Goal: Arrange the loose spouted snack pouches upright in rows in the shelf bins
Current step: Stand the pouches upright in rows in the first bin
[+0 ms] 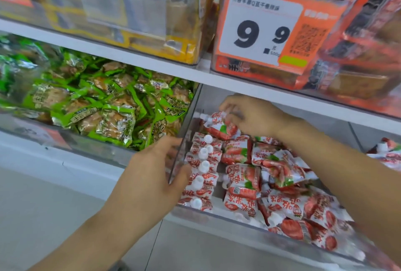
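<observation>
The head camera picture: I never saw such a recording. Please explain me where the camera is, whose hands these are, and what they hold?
A person wears the camera on the head, so you look down along their own arms at a shop shelf. The right hand pinches a red strawberry pouch at the back of a clear bin. The left hand touches the bin's side wall. A row of upright pouches with white caps stands along that wall; loose pouches lie beside it. Green packets fill the next bin.

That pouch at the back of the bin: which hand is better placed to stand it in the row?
The right hand: its fingers already pinch the back pouch just behind the upright row. The left hand rests on the clear bin wall, probably steadying it.
</observation>
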The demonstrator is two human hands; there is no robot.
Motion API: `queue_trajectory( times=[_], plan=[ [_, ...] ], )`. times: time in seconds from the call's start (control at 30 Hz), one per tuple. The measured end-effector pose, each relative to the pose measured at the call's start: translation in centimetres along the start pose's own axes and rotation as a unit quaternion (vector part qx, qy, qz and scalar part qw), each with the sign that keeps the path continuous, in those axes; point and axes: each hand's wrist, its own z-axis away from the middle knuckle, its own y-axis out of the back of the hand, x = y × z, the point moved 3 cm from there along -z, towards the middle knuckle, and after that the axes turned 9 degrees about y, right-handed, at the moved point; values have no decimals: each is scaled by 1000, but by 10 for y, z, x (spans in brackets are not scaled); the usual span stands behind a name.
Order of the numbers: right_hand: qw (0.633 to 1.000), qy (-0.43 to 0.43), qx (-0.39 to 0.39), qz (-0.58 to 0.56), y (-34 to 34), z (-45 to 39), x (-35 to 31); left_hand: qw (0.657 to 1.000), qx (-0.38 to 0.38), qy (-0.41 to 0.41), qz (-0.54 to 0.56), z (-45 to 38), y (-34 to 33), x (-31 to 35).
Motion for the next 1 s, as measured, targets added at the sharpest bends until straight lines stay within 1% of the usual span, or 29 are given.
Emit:
queue_trajectory(
  times=[0.1,0.23,0.27,0.33,0.4,0.43,0.47,0.5,0.53,0.57,0.6,0.67,0.73,0.8,0.87,0.9,0.93,0.97,1.0],
  plan=[
    [998,-38,-39,34,-16,-8,7,1000,6,7,0,-2,0,-1],
    [994,-68,-55,60,-33,-15,-3,1000,18,9,-6,-6,2,1],
    [993,-89,-52,56,-33,-15,-5,1000,21,10,-7,-7,2,1],
    [990,-139,-5,35,-21,-8,-9,999,40,7,-17,-10,5,2],
    [978,-203,42,-3,-4,8,-8,996,87,-12,-23,-11,11,7],
    [970,-232,52,-43,3,19,-7,994,110,-20,-13,-11,14,10],
    [958,-254,66,-112,8,30,-8,992,125,-27,9,-11,17,14],
    [940,-257,93,-205,11,40,-13,990,132,-31,39,-11,18,17],
    [914,-241,132,-298,11,48,-21,988,131,-28,74,-10,19,20],
    [891,-207,171,-367,11,55,-33,987,120,-17,104,-10,18,23],
    [878,-170,200,-401,8,58,-44,987,97,2,125,-11,16,25],
    [874,-104,227,-418,-3,61,-67,988,35,41,147,-11,13,31],
    [868,-70,205,-447,-14,61,-82,987,2,39,154,-11,12,36],
    [861,-34,133,-490,-14,56,-84,987,10,30,155,-10,22,38],
    [836,2,73,-544,-9,54,-74,985,23,27,171,-12,32,34],
    [818,0,67,-571,-7,52,-67,982,34,30,183,-14,37,29],
    [808,-13,72,-584,-6,50,-61,980,43,37,189,-16,41,23],
    [810,-23,73,-581,-8,46,-58,982,40,45,180,-19,43,17],
    [831,-24,68,-552,-12,41,-57,986,25,55,158,-21,41,13]
  ],
)
